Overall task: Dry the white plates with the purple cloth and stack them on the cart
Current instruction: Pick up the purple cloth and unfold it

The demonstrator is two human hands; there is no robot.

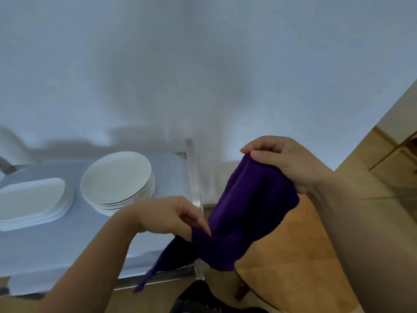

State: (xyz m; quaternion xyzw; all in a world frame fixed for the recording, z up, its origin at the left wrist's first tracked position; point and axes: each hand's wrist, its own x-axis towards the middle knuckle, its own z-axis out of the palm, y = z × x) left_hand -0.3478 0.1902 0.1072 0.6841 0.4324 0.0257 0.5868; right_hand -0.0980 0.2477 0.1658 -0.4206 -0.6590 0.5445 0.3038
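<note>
The purple cloth [246, 213] is held in the air between both hands, off the right edge of the cart [67, 249] and above the wooden floor [282, 240]. Its upper edge is pinched by the right hand [286, 163], thumb pressed against curled fingers over the bunched fabric. Its lower part is pinched by the left hand [171, 216], thumb and forefinger closed on a fold, the remaining fingers curled; a loose dark corner is seen hanging below this hand, over the cart's near rail. On the cart's pale top, a stack of round white plates [116, 177] is noted toward the back, with a stack of oblong white plates [31, 199] just beside it at left, the two stacks apart. Neither stack is touched by a hand. A white wall [203, 64] is recorded behind the cart.
</note>
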